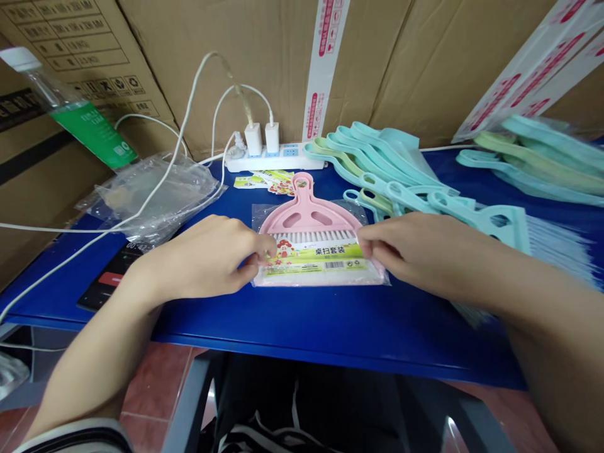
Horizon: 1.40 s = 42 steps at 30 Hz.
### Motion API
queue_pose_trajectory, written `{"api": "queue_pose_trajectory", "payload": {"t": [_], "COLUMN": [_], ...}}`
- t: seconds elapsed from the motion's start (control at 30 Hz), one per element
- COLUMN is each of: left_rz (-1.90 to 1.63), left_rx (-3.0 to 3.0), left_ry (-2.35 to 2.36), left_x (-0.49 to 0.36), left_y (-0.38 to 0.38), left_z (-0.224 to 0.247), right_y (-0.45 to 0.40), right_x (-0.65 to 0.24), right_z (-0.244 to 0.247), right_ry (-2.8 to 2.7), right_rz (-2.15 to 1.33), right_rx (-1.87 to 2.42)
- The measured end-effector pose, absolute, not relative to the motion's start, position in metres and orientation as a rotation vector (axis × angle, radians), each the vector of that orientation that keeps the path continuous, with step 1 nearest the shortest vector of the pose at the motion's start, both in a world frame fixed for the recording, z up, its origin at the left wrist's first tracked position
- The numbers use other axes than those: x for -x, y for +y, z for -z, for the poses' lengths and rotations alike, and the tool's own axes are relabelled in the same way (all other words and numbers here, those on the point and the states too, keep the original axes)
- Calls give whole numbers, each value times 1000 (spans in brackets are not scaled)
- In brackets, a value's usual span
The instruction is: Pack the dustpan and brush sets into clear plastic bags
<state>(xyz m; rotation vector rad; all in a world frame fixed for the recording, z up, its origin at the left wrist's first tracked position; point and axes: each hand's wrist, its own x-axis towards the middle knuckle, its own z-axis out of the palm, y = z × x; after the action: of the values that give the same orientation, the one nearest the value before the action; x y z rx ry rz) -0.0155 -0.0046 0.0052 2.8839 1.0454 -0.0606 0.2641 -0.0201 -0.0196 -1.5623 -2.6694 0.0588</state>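
Clear-film pinch, left hand: one bare left hand [221,258], fingers bent, thumb and fingertips pinching the clear bag [257,217] at its 9 o'clock edge.
Right hand: one right hand [419,251], likewise curled, pinching the bag at its 3 o'clock edge.
Pink set: one pink dustpan [304,209] lying flat on the table between both hands, inside the bag, handle at 12 o'clock; one brush, its pale bristles [325,236] in a row across the pan; one printed card [302,257] over the lower part.
Loose cards: several, overlapping, exact number unclear [280,180], just beyond the set towards 11.
Power strip: one white strip [297,165] at 11, with two white chargers [253,139] and one translucent plug [237,149].
Dustpan stack: at least three teal pans [401,165] and one green pan [337,154], at 1.
Brushes: at least four [500,220], piled at 2 to 3.
Blurred pile: at least two teal pieces and one green [533,154], farther off at 2.
Film: crumpled bags [165,189], number unclear, at 10.
Bottle: one, green-labelled [94,132], tilted, beyond the film at 10.
Phone: one [104,277], at 9, partly behind the left forearm.
Table: one, blue [292,333].
Backdrop: cardboard boxes [264,38] from 10 to 2.
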Motion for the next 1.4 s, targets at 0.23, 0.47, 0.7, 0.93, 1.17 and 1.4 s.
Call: {"api": "queue_pose_trajectory", "payload": {"t": [0.23, 0.47, 0.7, 0.93, 1.17, 1.4], "left_rz": [112, 468, 576, 505, 334, 307], "left_rx": [-3022, -2987, -2793, -2718, -2674, -2718], "left_ry": [1100, 1610, 1719, 1719, 1627, 1317], "left_x": [5, -6, -5, -4, -3, -8], "left_y": [2, 5, 7, 6, 3, -2], "left_z": [-5, -5, -3, -4, -5, -4], "right_y": [-18, -20, -18, -14, -36, -47], "right_x": [-255, -250, -249, -249, -227, -203], "right_z": [19, 26, 31, 31, 46, 59], "right_ry": [-2647, -2524, -2238, -1935, -1105, -942], "right_rz": [109, -34, -333, -623, -1256, -1374], "right_rx": [1709, 1792, 1563, 1420, 1046, 974]}}
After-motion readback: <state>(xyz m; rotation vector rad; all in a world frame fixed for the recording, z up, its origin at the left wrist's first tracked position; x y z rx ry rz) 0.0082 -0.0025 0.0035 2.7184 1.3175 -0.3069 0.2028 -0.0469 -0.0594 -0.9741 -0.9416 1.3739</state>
